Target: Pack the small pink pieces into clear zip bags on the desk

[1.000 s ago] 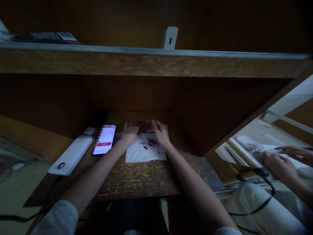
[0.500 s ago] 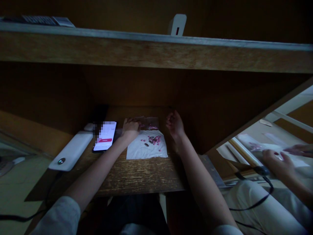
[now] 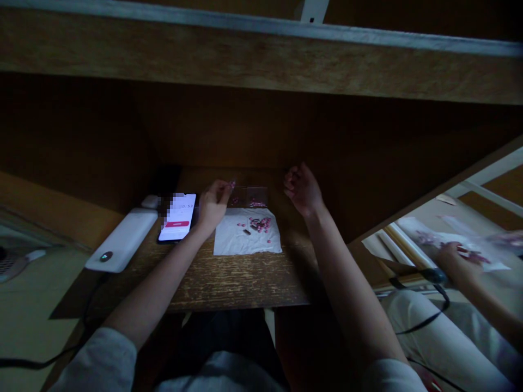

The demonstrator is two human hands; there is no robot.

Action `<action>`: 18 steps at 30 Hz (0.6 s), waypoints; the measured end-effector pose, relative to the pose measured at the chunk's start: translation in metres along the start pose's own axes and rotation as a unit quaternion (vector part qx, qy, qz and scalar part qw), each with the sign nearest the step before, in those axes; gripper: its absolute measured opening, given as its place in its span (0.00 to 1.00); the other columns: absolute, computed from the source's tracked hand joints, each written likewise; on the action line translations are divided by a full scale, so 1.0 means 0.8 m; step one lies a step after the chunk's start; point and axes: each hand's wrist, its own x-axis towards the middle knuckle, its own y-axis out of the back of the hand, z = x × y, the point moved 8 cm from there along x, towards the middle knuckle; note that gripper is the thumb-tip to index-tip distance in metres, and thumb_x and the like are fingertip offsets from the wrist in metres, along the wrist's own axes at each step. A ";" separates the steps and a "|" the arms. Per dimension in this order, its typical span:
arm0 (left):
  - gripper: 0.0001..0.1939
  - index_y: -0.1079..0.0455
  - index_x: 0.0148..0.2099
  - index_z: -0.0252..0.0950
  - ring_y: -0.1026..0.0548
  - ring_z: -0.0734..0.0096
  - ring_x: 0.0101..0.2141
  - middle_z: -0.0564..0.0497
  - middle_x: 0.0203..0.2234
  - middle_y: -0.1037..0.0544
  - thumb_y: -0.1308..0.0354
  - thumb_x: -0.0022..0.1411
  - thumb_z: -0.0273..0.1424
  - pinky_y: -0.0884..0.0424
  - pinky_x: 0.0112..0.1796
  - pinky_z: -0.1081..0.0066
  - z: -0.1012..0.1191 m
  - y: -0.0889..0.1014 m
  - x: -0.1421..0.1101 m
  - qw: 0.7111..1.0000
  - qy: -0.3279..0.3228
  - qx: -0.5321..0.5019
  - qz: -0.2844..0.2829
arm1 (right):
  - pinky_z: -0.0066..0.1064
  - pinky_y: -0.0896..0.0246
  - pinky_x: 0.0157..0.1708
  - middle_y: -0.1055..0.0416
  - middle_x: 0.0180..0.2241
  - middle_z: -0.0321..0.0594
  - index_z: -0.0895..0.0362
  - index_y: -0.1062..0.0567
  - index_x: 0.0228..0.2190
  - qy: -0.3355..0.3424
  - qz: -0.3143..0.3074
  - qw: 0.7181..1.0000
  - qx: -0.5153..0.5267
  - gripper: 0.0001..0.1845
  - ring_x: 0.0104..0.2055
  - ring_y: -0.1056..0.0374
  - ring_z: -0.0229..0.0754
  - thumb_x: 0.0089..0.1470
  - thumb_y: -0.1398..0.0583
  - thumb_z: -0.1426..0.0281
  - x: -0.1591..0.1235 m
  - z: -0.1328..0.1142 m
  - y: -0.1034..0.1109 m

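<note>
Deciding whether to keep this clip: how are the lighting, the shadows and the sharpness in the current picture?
Head view: dim overall, the shelf interior almost black; the phone screen is the brightest patch, partly pixelated; the white cloth reads clearly, but the small pink pieces are too small for detail; the left hand's fingertips look soft; wide-lens stretch shows toward the edges.

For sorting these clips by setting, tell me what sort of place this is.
Likely a room with a desk or cabinet used for small handwork: a wooden shelf over a worn wooden surface, pink pieces on a white tissue, and a second person's hand busy alongside.
</note>
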 end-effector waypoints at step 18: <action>0.12 0.37 0.35 0.38 0.26 0.76 0.25 0.56 0.26 0.25 0.38 0.51 0.36 0.29 0.28 0.76 -0.022 -0.026 -0.008 0.836 0.207 -0.509 -0.015 | 0.23 0.59 0.17 0.39 0.19 0.30 0.58 0.29 0.29 0.010 -0.034 0.968 -0.247 0.16 0.19 0.48 0.29 0.44 0.38 0.58 -0.007 0.022 -0.028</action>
